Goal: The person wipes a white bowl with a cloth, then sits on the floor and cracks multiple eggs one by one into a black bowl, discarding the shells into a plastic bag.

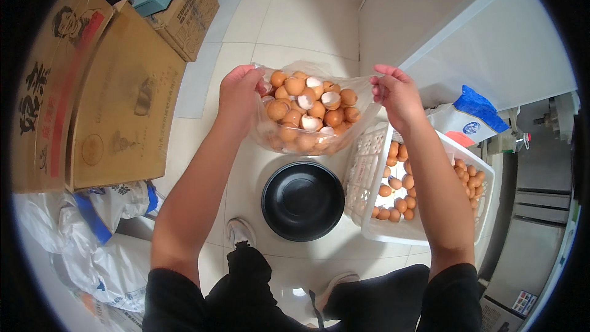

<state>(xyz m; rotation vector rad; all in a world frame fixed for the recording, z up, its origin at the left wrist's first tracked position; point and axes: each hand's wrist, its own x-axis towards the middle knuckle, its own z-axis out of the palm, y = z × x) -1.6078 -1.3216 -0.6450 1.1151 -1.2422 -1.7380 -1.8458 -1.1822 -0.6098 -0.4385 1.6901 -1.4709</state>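
Note:
Between my two hands hangs a clear plastic bag (364, 113), its mouth spread wide. My left hand (239, 94) pinches the bag's left rim, and my right hand (397, 93) pinches the rim on the right. Many broken brown eggshells (309, 101) fill the bag, some showing their white insides. A black round bowl (303, 201) with nothing in it sits on the floor just below the bag. To the right, partly under my right forearm, a white plastic crate (368, 180) contains whole brown eggs (395, 183).
Cardboard boxes (124, 101) stand along the left, with white sacks (106, 263) nearer me. A white and blue sack (465, 117) rests behind the crate, beside a pale wall panel (484, 41). Grey metal equipment (530, 235) lines the right. Tiled floor (299, 14) stretches ahead.

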